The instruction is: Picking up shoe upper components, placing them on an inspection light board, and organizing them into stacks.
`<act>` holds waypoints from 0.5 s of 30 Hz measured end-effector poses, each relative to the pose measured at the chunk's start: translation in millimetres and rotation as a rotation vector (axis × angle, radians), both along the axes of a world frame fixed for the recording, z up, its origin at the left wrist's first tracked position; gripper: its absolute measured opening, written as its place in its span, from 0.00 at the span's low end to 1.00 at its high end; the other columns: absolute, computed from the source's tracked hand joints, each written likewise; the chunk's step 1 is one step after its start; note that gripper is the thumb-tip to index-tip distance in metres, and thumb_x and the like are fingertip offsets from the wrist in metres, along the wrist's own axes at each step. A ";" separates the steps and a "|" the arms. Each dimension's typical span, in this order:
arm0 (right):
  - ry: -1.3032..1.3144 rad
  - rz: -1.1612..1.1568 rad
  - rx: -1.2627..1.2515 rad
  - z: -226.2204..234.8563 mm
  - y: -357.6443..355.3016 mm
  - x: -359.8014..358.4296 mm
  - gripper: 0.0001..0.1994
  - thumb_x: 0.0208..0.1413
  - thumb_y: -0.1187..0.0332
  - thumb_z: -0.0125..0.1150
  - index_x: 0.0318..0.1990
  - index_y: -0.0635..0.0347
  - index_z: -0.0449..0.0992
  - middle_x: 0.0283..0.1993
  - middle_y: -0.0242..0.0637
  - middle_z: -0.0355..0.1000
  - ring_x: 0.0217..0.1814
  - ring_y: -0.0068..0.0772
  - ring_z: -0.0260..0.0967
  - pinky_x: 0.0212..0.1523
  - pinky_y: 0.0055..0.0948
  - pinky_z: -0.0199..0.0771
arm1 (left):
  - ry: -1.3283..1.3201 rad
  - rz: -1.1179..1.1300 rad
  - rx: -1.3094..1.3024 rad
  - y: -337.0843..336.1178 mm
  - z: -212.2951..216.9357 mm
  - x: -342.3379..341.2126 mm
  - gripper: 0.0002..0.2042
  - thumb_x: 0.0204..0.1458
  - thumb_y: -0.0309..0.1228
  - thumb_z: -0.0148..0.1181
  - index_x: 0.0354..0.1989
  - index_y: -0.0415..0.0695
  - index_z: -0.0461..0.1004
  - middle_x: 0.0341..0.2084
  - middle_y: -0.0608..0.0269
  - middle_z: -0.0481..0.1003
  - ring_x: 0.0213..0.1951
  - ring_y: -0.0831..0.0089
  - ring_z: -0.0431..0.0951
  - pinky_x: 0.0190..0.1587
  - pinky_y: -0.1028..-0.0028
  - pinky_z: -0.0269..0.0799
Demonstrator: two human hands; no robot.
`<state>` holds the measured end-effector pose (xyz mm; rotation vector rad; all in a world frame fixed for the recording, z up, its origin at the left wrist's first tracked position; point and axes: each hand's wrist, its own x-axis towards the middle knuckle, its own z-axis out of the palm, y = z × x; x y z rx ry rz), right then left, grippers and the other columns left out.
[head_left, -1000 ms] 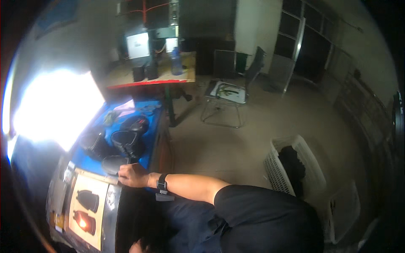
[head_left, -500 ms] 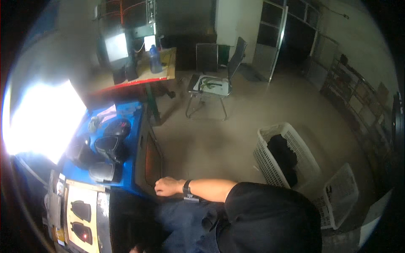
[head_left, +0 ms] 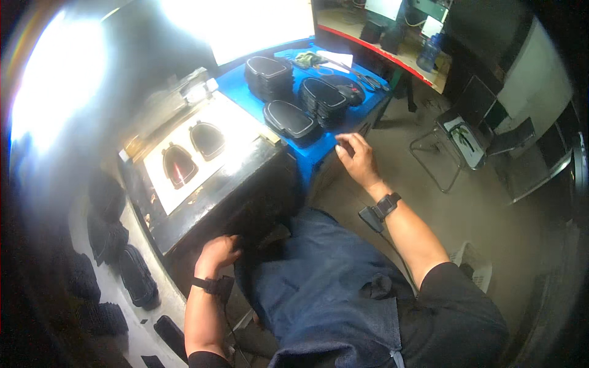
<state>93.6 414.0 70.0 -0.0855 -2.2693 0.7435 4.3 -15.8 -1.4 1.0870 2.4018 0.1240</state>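
Note:
My right hand (head_left: 358,158) is raised beside the blue tabletop (head_left: 315,154), near its closest stack of black pieces (head_left: 291,120). Its fingers are loosely bent, with thumb and fingers apart and nothing between them. Down by the front of the black machine bed (head_left: 215,195), my left hand (head_left: 221,251) has its fingers curled; their tips, and anything in them, are hidden. On the bed's cream board (head_left: 230,116) lie two dark, shield-shaped pieces, one farther (head_left: 207,140) and one nearer (head_left: 178,165). A red light streak falls on the nearer one.
More stacks of black pieces (head_left: 269,76) stand on the blue top, with scissors (head_left: 372,82) behind them. Black bundles (head_left: 136,276) lie on a pale surface at left. A chair (head_left: 464,142) stands at right, and a white basket (head_left: 473,265) at lower right.
My view has swung left toward the machine. The right hand, earlier a loose fist low beside the blue table, is now raised with fingers apart. My left hand has come into full view.

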 end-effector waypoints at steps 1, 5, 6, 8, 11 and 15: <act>0.059 0.018 0.020 7.4 -4.3 -13.0 0.12 0.55 0.68 0.62 0.46 0.60 0.77 0.43 0.43 0.75 0.47 0.46 0.74 0.49 0.37 0.74 | 0.000 0.012 0.009 -0.1 -1.9 -0.5 0.23 0.54 0.41 0.61 0.57 0.47 0.74 0.46 0.48 0.79 0.49 0.50 0.78 0.51 0.57 0.75; 0.149 0.102 0.143 25.7 -14.9 -80.9 0.12 0.54 0.66 0.63 0.45 0.58 0.78 0.47 0.43 0.76 0.52 0.46 0.73 0.55 0.40 0.72 | -0.005 -0.005 -0.040 0.9 -11.2 -5.1 0.24 0.54 0.41 0.61 0.58 0.48 0.73 0.45 0.49 0.79 0.49 0.52 0.78 0.51 0.57 0.75; 0.135 0.120 0.160 29.7 -16.5 -97.7 0.11 0.54 0.65 0.63 0.43 0.57 0.79 0.46 0.42 0.76 0.52 0.46 0.73 0.56 0.40 0.71 | -0.028 -0.013 -0.063 1.4 -12.5 -6.1 0.24 0.54 0.41 0.60 0.59 0.47 0.73 0.45 0.49 0.79 0.49 0.52 0.78 0.51 0.57 0.75; 0.011 0.135 0.132 38.8 -17.8 -127.0 0.10 0.55 0.61 0.62 0.37 0.55 0.82 0.40 0.42 0.77 0.48 0.45 0.75 0.50 0.41 0.74 | -0.017 -0.012 -0.056 -0.4 -11.3 -6.5 0.24 0.54 0.42 0.60 0.60 0.47 0.72 0.45 0.49 0.79 0.49 0.52 0.78 0.51 0.57 0.75; -0.167 0.143 0.140 46.3 -18.5 -166.3 0.12 0.56 0.58 0.60 0.39 0.54 0.83 0.41 0.43 0.77 0.49 0.46 0.75 0.50 0.42 0.74 | -0.016 -0.010 -0.059 0.4 -7.6 -6.1 0.25 0.54 0.42 0.60 0.61 0.48 0.71 0.46 0.50 0.79 0.49 0.52 0.78 0.51 0.57 0.75; -0.345 -0.021 0.292 35.1 -25.0 -196.2 0.26 0.51 0.47 0.63 0.52 0.53 0.78 0.50 0.45 0.75 0.57 0.48 0.71 0.60 0.43 0.70 | -0.033 0.002 -0.055 3.5 -1.8 -5.6 0.24 0.54 0.42 0.60 0.59 0.48 0.72 0.45 0.51 0.79 0.48 0.53 0.79 0.49 0.57 0.76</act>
